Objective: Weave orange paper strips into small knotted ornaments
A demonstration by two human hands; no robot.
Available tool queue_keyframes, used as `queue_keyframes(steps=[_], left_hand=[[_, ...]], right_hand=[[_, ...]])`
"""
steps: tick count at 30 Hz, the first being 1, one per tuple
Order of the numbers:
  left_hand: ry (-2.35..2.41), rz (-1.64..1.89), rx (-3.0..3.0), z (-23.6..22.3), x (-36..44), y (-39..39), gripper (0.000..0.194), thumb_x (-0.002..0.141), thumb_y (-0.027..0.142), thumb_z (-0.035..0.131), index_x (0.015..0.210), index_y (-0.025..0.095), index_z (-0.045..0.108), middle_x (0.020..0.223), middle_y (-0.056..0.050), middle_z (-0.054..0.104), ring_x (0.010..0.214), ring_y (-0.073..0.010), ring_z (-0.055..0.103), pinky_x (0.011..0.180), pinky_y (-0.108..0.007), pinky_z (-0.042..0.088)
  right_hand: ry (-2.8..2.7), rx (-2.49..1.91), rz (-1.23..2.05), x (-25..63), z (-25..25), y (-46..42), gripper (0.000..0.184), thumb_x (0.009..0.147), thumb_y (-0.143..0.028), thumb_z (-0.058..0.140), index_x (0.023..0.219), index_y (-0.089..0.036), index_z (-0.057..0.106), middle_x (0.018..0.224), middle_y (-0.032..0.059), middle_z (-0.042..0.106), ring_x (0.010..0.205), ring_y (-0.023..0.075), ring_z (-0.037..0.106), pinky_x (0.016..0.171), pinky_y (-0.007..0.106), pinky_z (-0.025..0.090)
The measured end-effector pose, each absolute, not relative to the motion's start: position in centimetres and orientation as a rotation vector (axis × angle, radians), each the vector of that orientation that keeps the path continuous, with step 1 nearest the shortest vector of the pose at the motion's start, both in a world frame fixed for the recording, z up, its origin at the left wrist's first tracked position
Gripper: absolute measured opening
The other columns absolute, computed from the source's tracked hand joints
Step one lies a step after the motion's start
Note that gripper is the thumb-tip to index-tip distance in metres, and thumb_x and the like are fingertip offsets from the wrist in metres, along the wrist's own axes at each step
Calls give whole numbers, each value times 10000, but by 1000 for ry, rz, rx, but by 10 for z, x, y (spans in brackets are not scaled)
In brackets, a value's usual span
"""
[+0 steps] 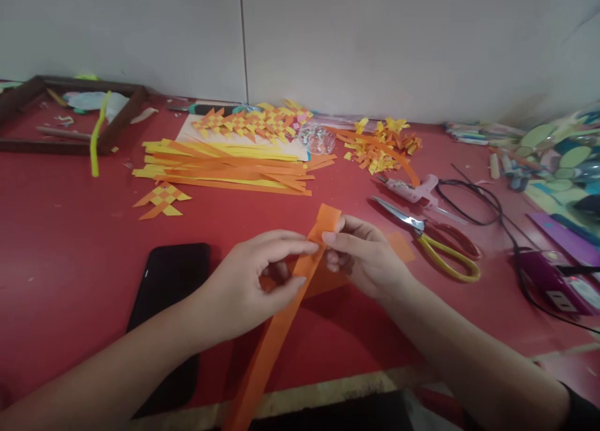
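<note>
Both hands meet over the red table (70,243), just past its front edge. My left hand (255,281) pinches a long orange paper strip (276,337) between thumb and fingers. My right hand (363,256) pinches the same strip near its folded upper end (325,222). The strip runs down past the table's near edge. More orange paper shows under and behind my fingers.
A black phone (162,293) lies left of my hands. Yellow-handled scissors (431,243) and a pink glue gun (412,190) lie to the right, with black cable (497,212). Piled orange and yellow strips (225,165), woven pieces (162,200) and a wooden frame (51,115) lie farther back.
</note>
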State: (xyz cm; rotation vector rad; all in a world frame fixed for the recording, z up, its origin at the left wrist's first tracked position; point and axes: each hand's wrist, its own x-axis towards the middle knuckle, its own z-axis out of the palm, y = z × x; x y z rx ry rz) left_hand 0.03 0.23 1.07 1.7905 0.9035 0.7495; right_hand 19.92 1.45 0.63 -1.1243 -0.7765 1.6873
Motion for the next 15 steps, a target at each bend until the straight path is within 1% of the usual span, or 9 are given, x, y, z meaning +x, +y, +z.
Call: queue_keyframes(steps=[3,10,15], left_hand=[[930,692,1739,10,0,1,383,818,146,628,1192,217,670,1240,-71,594,625,-42,562,572,-160,507],[916,673,1723,11,1,2,406,812,157,630,1210,225,673,1255,-79,598,620,-46,558,575,-173,511],[951,729,1660,6,2,2,386,813,186,669,1197,226,677,1277,-85,588,640,-59,565,577,-179,525]], right_hand=[[-733,-1125,1675,202,8,18,306,569,-261,878,583,-175,585,467,-55,586,386,60,517,392,167,430],[-671,-1141,1649,205,10,22,248,578,-225,832,587,-184,588,486,-53,568,425,72,523,408,174,422],[-605,-1112,1510,207,8,27,207,638,-280,779,647,-189,593,583,-43,593,483,76,529,462,193,440]])
